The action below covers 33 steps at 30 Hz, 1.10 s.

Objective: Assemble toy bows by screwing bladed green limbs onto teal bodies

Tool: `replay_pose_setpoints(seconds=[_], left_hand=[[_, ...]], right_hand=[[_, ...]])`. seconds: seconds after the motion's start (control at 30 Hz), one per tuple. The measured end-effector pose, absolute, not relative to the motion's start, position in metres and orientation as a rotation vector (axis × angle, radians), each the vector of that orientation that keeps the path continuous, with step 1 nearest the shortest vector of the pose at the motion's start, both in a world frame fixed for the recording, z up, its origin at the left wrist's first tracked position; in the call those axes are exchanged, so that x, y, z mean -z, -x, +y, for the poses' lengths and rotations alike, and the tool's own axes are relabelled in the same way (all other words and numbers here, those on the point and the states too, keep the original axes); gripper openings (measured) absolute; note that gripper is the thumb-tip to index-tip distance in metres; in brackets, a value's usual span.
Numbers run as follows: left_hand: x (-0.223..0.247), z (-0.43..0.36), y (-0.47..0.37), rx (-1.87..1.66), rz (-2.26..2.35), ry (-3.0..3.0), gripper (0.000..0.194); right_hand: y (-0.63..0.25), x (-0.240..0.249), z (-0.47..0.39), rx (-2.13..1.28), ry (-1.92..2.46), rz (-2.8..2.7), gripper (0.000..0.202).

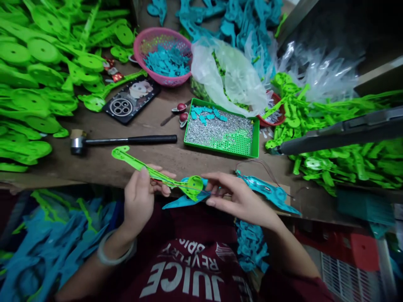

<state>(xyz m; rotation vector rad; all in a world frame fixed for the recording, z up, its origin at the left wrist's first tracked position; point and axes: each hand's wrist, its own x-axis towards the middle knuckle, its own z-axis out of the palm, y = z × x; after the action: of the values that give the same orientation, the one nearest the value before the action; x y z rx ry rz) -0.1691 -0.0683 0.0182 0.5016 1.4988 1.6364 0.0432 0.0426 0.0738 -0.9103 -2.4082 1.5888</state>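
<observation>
My left hand [141,195] is closed around the long arm of a bright green plastic part [134,159], which has a hooked far end and a round cup at the other. Along the arm runs a thin dark wire [181,183], leading toward my right hand [234,195]. The fingers of that hand are pinched together on the wire beside the round cup. Beneath the cup lies a blue pointed plastic part [181,203], partly hidden by the green one. A second blue part [267,191] with thin wires rests on the table edge, right of my right hand.
A hammer [126,140] and a phone [130,100] lie ahead. A green tray [256,144] holds small screws and blue pieces. Behind stands a pink basket [170,79]. Green parts pile up left [40,75] and right [346,159]. A dark power screwdriver [340,132] juts in from the right.
</observation>
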Motion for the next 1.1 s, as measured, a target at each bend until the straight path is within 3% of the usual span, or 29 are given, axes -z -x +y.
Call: replay_pose_setpoints(seconds=[0.07,0.2,0.3,0.57,0.8,1.1], left_hand=[[-0.023,-0.069,0.161,-1.642,1.509,-0.537,0.035],[-0.029,-0.069,0.154,-1.644,1.517,-0.579,0.034],[-0.029,-0.069,0.154,-1.664,1.437,-0.574,0.033],[-0.023,-0.075,0.146,-1.684,1.393,-0.559,0.033],[-0.029,-0.073,0.154,-1.372,1.523,-0.754,0.030],[-0.031,-0.068,0.161,-1.300,1.449,-0.664,0.026]], right_hand=[[-0.024,-0.080,0.033,-1.574,0.916,-2.338,0.045],[0.003,-0.084,0.026,-1.317,0.746,-2.451,0.011],[0.006,-0.079,0.029,-1.306,0.764,-2.339,0.011],[0.008,-0.069,0.030,-1.729,1.004,-2.031,0.011],[0.008,-0.062,0.037,-1.887,1.095,-1.988,0.006],[0.004,-0.061,0.045,-2.021,1.060,-1.897,0.011]])
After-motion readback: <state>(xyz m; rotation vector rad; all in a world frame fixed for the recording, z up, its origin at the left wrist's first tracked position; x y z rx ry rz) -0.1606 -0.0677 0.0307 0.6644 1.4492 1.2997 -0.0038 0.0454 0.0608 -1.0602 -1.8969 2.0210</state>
